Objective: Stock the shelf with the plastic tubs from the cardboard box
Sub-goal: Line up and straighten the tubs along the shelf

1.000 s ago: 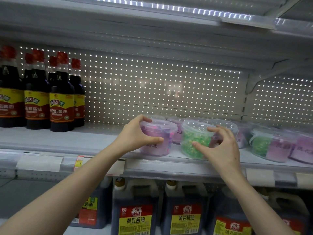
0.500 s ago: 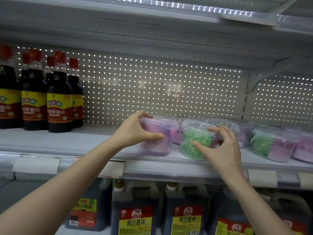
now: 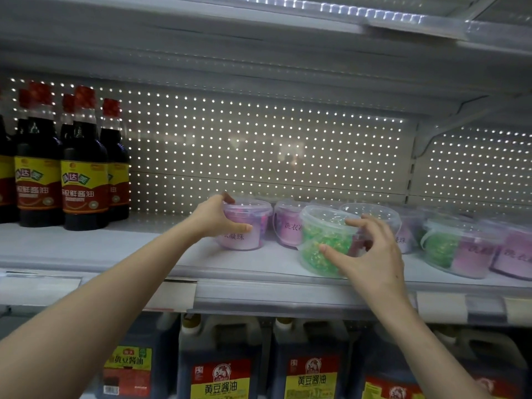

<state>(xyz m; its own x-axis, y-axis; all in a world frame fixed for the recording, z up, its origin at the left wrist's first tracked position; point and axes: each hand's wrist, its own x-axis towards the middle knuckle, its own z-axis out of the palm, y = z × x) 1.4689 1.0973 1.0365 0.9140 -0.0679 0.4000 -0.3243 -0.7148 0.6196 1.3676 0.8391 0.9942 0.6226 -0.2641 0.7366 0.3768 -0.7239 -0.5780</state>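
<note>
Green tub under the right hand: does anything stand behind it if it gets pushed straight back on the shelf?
Yes. Behind the green tub stand a pink tub and a clear-lidded tub, both close, so straight back looks blocked.

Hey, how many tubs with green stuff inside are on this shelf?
2. One green tub sits near the front of the shelf, gripped by the right hand; the other green tub stands further right among pink tubs. More may be hidden behind.

Bottles (image 3: pixel 83 180) stand at the shelf's (image 3: pixel 144 249) left; tubs (image 3: pixel 290 223) cluster at its right; jugs (image 3: pixel 221 361) sit on the tier below.
</note>
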